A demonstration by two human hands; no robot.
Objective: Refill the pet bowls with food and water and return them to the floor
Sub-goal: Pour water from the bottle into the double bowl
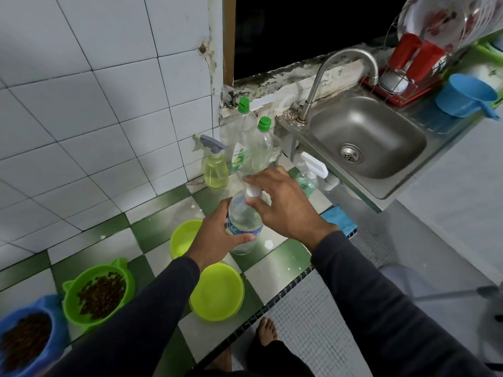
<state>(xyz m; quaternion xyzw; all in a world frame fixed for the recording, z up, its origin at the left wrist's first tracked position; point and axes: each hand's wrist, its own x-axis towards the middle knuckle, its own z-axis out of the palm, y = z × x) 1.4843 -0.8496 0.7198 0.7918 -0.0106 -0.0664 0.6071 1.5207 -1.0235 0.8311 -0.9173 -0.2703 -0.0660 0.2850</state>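
— What are your hands doing right now?

— My left hand (pixel 217 238) is wrapping around the body of the clear water bottle (pixel 243 221), thumb across the front, holding it upright above the green-and-white checked counter (pixel 275 268). My right hand (pixel 283 202) is reaching over the top, its fingertips pinching the white cap (pixel 253 192) (I cannot tell whether the cap is loose or tight).

— And where are the bowls sitting?

— All four are standing on the counter. Two lime-green bowls are lying close under my left arm: the far lime bowl (pixel 182 236) is sitting just beside the bottle, partly hidden by my wrist, and the near lime bowl (pixel 217 291) is resting near the counter's front edge. Neither is showing any kibble. Further left, the green eared bowl (pixel 98 292) is holding brown kibble, and the blue bowl (pixel 27 338) at the corner of the view is holding kibble too.

— Anything else around you?

— Behind the bottle, against the tiled wall (pixel 95 104), two clear green-capped bottles (pixel 250 142) are standing next to a yellow spray bottle (pixel 215 170). To the right the steel sink (pixel 364 140) is sitting under its curved tap (pixel 340 72), with a blue scoop (pixel 466 95) on the drainboard and a dish rack (pixel 413 66) beyond it. A blue cloth (pixel 340 219) is lying at the counter's right end.
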